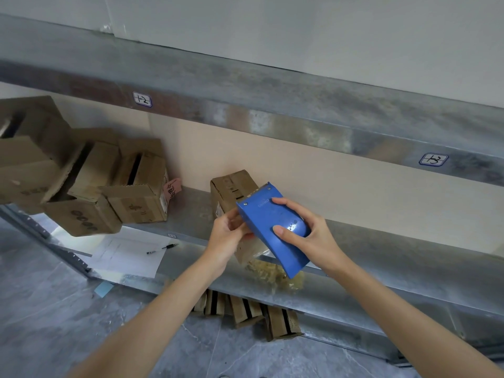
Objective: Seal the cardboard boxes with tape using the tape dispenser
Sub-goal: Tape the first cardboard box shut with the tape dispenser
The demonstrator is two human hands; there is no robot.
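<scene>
At shelf (191,211) front, R hand (309,236) grip clamped on tape dispenser (268,227), L hand (226,236) gripping box (231,189).

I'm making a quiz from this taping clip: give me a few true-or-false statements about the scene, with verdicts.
1. The right hand grips the blue tape dispenser. True.
2. The left hand hangs idle. False: it holds a small cardboard box.
3. The boxes at the left show open gaps between their flaps. True.
4. The pen lies on the floor. False: it lies on a paper sheet on the shelf.
</scene>
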